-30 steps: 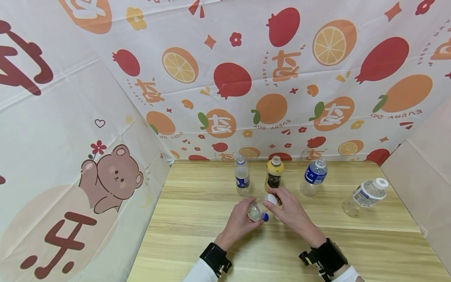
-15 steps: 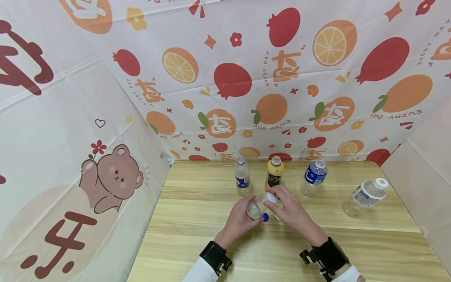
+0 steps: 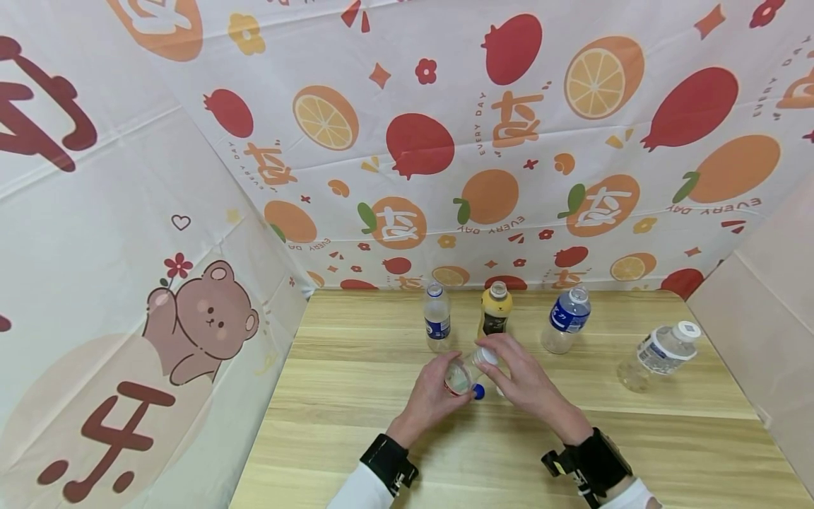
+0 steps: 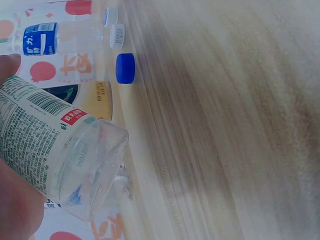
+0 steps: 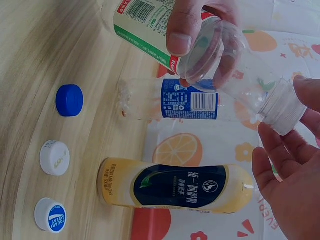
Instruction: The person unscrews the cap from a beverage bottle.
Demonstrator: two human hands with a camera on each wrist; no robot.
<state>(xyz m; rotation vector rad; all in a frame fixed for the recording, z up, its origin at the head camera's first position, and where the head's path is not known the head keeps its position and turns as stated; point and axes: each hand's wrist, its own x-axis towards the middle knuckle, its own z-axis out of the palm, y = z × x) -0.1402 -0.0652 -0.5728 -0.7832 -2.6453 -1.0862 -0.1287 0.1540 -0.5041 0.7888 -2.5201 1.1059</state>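
Note:
Over the table, my left hand [image 3: 432, 396] grips the body of a clear plastic bottle [image 4: 50, 140] with a white and green label. The bottle is tilted, its base toward me and its neck pointing up and to the right. At the neck is a white cap [image 5: 284, 107], pinched between the thumb and fingers of my right hand [image 3: 531, 382]. Part of the bottle is hidden by my left fingers. Beneath the bottle, a blue cap [image 5: 69, 100] lies on the table, with two white caps [image 5: 55, 158] [image 5: 50, 215] in line beside it.
Behind my hands stand a small clear bottle with blue label [image 3: 437, 322], a yellow bottle [image 3: 496, 307] and a larger blue-labelled bottle [image 3: 566, 322], all uncapped. A white-capped clear bottle [image 3: 661, 353] stands farther right. Printed cloth [image 3: 356, 42] borders the wooden table [image 3: 331, 438].
The right-hand fingers and the white cap have shifted slightly to the left and away from me. The left hand and bottle stay nearly in place.

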